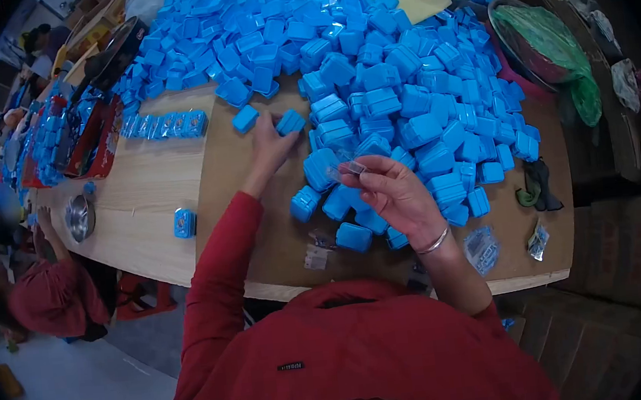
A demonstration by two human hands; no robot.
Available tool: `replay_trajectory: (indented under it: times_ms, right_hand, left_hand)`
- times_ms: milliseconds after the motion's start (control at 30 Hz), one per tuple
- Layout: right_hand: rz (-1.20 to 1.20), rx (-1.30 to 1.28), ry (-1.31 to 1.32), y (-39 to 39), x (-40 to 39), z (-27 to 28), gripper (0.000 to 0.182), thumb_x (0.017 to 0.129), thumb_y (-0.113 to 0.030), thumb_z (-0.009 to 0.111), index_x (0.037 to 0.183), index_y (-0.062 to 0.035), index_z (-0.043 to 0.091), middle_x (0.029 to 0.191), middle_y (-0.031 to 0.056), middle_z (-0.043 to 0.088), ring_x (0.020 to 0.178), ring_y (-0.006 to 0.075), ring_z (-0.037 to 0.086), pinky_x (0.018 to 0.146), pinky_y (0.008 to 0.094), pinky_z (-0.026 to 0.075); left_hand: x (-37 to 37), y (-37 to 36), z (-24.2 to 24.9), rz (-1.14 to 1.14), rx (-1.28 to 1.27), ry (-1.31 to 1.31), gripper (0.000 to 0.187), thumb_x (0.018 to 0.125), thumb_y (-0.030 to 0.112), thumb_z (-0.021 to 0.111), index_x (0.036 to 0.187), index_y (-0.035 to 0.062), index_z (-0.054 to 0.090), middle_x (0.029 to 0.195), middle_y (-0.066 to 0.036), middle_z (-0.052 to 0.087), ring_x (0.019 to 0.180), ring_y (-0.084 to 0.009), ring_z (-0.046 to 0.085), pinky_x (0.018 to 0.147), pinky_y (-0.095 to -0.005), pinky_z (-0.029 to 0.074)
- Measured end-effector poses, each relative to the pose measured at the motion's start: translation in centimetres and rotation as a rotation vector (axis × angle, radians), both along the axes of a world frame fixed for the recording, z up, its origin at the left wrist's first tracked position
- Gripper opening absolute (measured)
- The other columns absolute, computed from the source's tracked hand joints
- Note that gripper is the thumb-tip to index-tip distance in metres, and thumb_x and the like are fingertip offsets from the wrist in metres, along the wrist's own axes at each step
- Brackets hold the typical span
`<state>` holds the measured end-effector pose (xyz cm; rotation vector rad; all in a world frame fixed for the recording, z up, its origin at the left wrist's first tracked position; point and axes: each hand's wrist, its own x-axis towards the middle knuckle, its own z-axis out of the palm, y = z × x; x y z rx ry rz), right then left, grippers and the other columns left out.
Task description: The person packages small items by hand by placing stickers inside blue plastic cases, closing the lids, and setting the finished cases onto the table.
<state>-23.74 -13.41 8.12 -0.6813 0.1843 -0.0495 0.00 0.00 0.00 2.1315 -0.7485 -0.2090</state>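
My left hand (270, 145) reaches to the near edge of the heap, thumb and fingers closed on a small blue plastic box (290, 122). Just left of its fingertips lies another blue box (245, 118). In front of my chest, my right hand (395, 193) pinches a small clear plastic piece (347, 168); its exact kind is hard to make out. Below and behind that hand spreads a large heap of blue boxes (380, 102), many closed at the front and open ones farther back.
Wrapped blue packs (165, 125) stand in a row on the left, with a single pack (184, 222) nearer. A metal bowl (80, 217) and a red crate (103, 144) sit farther left, by a seated person (56, 295). Green plastic (552, 43) covers a basin at right.
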Motion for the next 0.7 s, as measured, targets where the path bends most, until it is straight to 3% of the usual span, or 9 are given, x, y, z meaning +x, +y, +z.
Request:
replay_trajectory:
  times_ms: [67,100,200,300,400,500,600,700]
  right_hand:
    - [-0.001,0.096,-0.012,0.7,0.0,-0.2,0.02,0.088,-0.004,0.057,0.107,-0.0075,0.061,0.12,0.0166,0.057,0.114,0.0248,0.055,0.077,0.0308,0.055]
    - [-0.005,0.044,-0.026,-1.3,1.0,-0.6,0.018,0.088,-0.004,0.057,0.105,-0.0073,0.062,0.119,0.0162,0.058,0.113,0.0247,0.056,0.077,0.0306,0.055]
    - [-0.008,0.039,-0.1,0.5,2.4,-0.4,0.014,0.088,-0.005,0.057,0.101,-0.007,0.061,0.118,0.0148,0.059,0.108,0.0243,0.059,0.075,0.0303,0.055]
    - [0.018,0.086,-0.057,1.5,3.2,-0.9,0.016,0.088,-0.005,0.057,0.103,-0.0072,0.06,0.115,0.0138,0.061,0.106,0.0235,0.06,0.075,0.0305,0.055]
    - [0.082,0.023,0.002,2.6,3.4,-1.2,0.017,0.089,-0.008,0.057,0.106,-0.0061,0.059,0.107,0.0103,0.064,0.1,0.0214,0.063,0.074,0.0289,0.054]
    - [0.171,-0.007,0.043,3.4,3.0,-1.3,0.02,0.089,-0.01,0.057,0.109,-0.0057,0.059,0.108,0.0092,0.064,0.101,0.0205,0.063,0.075,0.0282,0.053]
    - [0.2,-0.068,0.024,4.0,2.4,-0.5,0.026,0.087,-0.009,0.059,0.113,-0.005,0.058,0.112,0.0086,0.062,0.103,0.018,0.061,0.076,0.0276,0.053]
    - [0.162,-0.338,-0.126,4.6,1.8,-0.2,0.033,0.084,-0.006,0.063,0.116,-0.0029,0.056,0.117,0.0109,0.059,0.106,0.0171,0.058,0.078,0.0276,0.052]
  left_hand:
    - [-2.7,3.9,2.4,0.028,0.04,-0.378,0.041,0.07,0.001,0.065,0.108,0.0046,0.051,0.115,-0.017,0.049,0.105,-0.0359,0.051,0.086,-0.0386,0.044]
    - [-2.2,3.4,-0.4,-0.033,0.037,-0.509,0.043,0.068,0.001,0.066,0.108,0.0038,0.051,0.113,-0.02,0.049,0.105,-0.0383,0.049,0.086,-0.0402,0.043]
    - [-3.5,9.1,-1.1,-0.134,0.139,-0.525,0.046,0.07,0.002,0.066,0.113,0.0039,0.05,0.12,-0.02,0.047,0.111,-0.0375,0.047,0.091,-0.0411,0.042]
    - [-6.2,9.8,3.5,-0.06,-0.069,-0.329,0.05,0.07,0.002,0.069,0.117,0.0055,0.05,0.128,-0.02,0.043,0.119,-0.0369,0.043,0.096,-0.0412,0.039]
    - [-9.4,9.8,7.6,-0.105,-0.257,-0.361,0.045,0.07,0.004,0.071,0.113,0.0062,0.056,0.133,-0.02,0.04,0.123,-0.0349,0.04,0.099,-0.0406,0.037]
    - [-11.5,9.6,8.7,-0.264,-0.213,-0.566,0.035,0.069,0.005,0.074,0.101,0.0038,0.06,0.134,-0.021,0.039,0.125,-0.0336,0.039,0.099,-0.0402,0.036]
    - [-12.8,9.3,9.5,-0.237,-0.247,-0.476,0.022,0.072,0.007,0.071,0.093,0.0048,0.063,0.132,-0.017,0.044,0.124,-0.0334,0.04,0.101,-0.0389,0.034]
    - [-13.9,9.5,8.7,-0.122,-0.651,0.347,0.015,0.079,0.007,0.066,0.093,0.005,0.061,0.129,-0.014,0.047,0.119,-0.0252,0.045,0.098,-0.0351,0.036]
